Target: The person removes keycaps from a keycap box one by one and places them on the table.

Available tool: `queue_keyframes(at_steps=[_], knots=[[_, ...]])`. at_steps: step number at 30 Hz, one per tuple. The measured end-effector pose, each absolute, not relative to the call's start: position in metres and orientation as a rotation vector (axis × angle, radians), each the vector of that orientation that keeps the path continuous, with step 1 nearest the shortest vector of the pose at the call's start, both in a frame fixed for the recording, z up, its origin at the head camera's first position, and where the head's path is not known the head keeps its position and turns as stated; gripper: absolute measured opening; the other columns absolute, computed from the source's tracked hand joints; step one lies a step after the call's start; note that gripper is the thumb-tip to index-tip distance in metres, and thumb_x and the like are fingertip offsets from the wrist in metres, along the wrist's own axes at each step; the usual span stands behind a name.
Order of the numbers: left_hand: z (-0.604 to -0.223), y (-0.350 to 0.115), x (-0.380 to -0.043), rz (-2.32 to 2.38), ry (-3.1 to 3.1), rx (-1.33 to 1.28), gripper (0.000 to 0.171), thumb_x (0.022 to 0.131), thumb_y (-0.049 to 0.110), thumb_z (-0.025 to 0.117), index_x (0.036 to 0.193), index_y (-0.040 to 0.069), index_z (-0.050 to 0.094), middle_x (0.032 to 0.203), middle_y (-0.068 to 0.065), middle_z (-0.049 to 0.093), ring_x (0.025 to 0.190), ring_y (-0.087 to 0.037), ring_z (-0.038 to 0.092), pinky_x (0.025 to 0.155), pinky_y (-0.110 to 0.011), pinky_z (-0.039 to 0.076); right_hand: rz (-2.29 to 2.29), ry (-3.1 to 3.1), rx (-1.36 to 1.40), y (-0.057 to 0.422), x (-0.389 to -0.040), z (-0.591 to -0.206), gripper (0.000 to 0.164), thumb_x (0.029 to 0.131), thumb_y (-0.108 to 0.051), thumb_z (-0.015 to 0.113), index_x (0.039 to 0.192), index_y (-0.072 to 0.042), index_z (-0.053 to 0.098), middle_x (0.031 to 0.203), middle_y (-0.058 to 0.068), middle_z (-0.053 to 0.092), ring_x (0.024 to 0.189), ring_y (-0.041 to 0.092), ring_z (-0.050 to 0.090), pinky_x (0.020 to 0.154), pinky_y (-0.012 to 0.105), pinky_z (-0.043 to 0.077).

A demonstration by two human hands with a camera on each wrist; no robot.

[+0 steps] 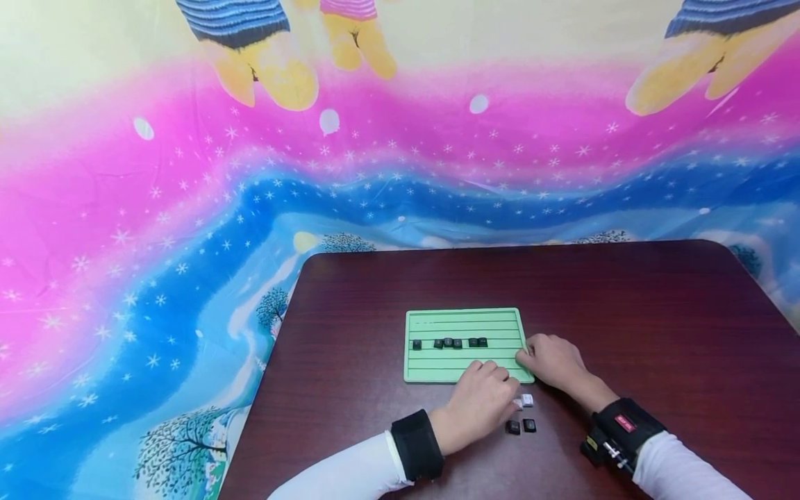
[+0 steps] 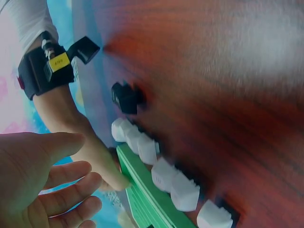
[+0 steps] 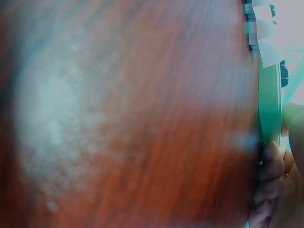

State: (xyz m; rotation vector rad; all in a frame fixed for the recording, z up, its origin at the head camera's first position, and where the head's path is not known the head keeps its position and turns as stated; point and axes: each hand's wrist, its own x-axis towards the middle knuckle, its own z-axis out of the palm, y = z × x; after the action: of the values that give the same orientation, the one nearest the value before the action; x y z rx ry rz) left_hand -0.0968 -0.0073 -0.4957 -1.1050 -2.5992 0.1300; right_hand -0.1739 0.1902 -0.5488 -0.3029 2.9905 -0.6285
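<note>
A pale green grooved board [image 1: 437, 372] lies on the table, with several black keycaps [image 1: 448, 342] lined up along one middle groove. At its right edge, my right hand [image 1: 556, 362] grips the board, thumb on the upper face; in the right wrist view the fingers [image 3: 270, 173] curl against the board's side. Over the near edge hovers my left hand [image 1: 480, 404], beside a white keycap [image 1: 527, 401]. The left wrist view shows this hand [image 2: 42, 180] with loosely bent fingers and nothing between them, near a row of white keycaps [image 2: 164, 174].
Two black keycaps [image 1: 513, 427] sit on the dark reddish-brown table [image 1: 350, 312] in front of the white ones. A colourful printed cloth [image 1: 400, 160] hangs behind the table. Both wrists wear black bands [image 1: 417, 443].
</note>
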Motion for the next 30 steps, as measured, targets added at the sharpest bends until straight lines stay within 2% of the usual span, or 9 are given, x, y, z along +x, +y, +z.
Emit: queue_keyframes(at_steps=[12,20,26,30], knots=[[-0.492,-0.012,-0.110,0.081,-2.649,-1.034,0.024,0.089,0.049,0.072,0.100,0.027,0.074,0.093,0.012,0.068,0.087,-0.007,0.063,0.071,-0.023,0.045,-0.609,2.987,-0.315,0.190,-0.173,-0.547,0.039,0.085,-0.023,0.060,0.054,-0.019,0.037,0.051,-0.009,0.028,0.048,0.009,0.026,0.047,0.025,0.017],[-0.491,-0.015,-0.118,0.059,-2.659,-1.016,0.025,0.090,0.047,0.072,0.102,0.025,0.074,0.093,0.010,0.069,0.084,-0.008,0.062,0.067,-0.022,0.044,-0.643,2.966,-0.332,0.191,-0.174,-0.546,0.040,0.087,-0.022,0.060,0.054,-0.019,0.037,0.051,-0.008,0.027,0.048,0.010,0.024,0.048,0.025,0.016],[-0.498,-0.018,-0.127,0.045,-2.703,-0.973,0.026,0.091,0.045,0.071,0.106,0.024,0.073,0.098,0.008,0.070,0.090,-0.010,0.064,0.073,-0.025,0.051,-0.637,2.960,-0.340,0.191,-0.173,-0.546,0.040,0.088,-0.022,0.060,0.054,-0.019,0.037,0.051,-0.008,0.027,0.048,0.010,0.023,0.048,0.025,0.016],[-0.500,-0.021,-0.134,0.055,-2.720,-0.943,0.027,0.091,0.046,0.071,0.107,0.024,0.073,0.100,0.008,0.070,0.090,-0.010,0.064,0.073,-0.025,0.051,-0.632,2.964,-0.341,0.190,-0.173,-0.546,0.041,0.088,-0.023,0.060,0.054,-0.019,0.037,0.051,-0.009,0.027,0.048,0.009,0.023,0.048,0.025,0.016]])
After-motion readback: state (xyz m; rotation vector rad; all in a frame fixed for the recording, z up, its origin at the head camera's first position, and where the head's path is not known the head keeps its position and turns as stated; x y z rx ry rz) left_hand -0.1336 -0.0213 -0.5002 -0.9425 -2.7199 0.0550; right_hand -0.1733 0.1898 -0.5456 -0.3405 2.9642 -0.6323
